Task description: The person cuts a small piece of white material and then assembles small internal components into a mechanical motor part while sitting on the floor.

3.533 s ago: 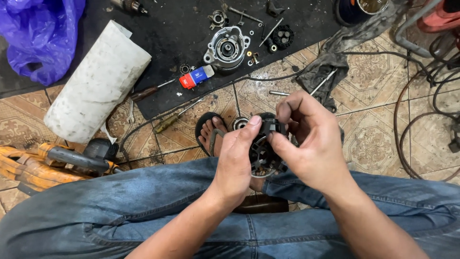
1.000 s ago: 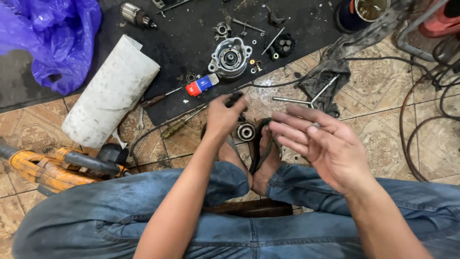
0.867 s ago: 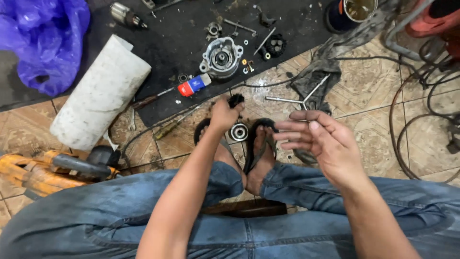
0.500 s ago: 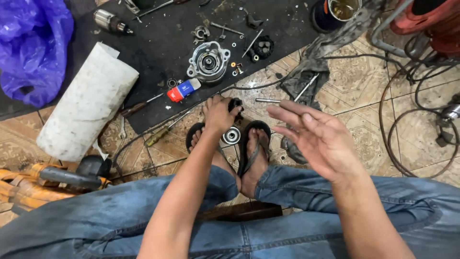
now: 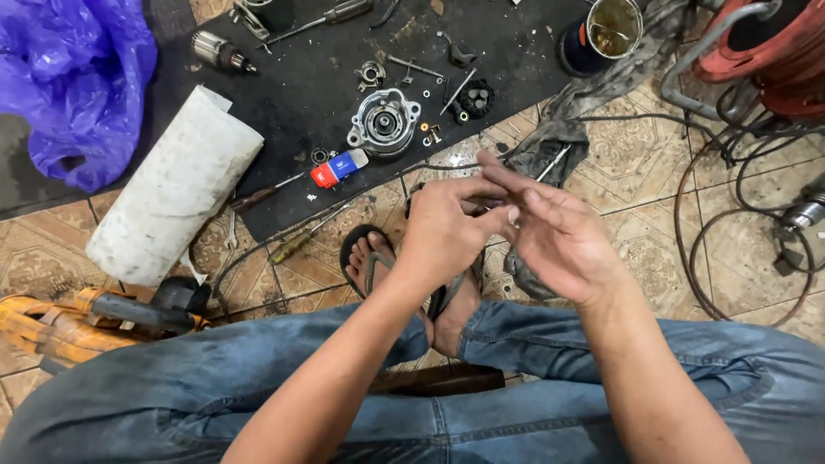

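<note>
Left hand (image 5: 443, 232) is curled, contents hidden. Right hand (image 5: 554, 236) is held open, empty, touching it. Round grey metal motor housing (image 5: 383, 123) is seen well apart on black mat (image 5: 326, 77).

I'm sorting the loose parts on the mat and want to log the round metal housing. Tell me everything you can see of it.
The round metal housing looks like grey cast metal, dull and grimy. It lies flat, open side up, showing ringed steps around a dark central hole. Small lugs stick out from its rim. It rests on the black mat near the front edge, right of a red and blue lighter-like object. Small washers lie close by. Neither hand touches it.
</note>
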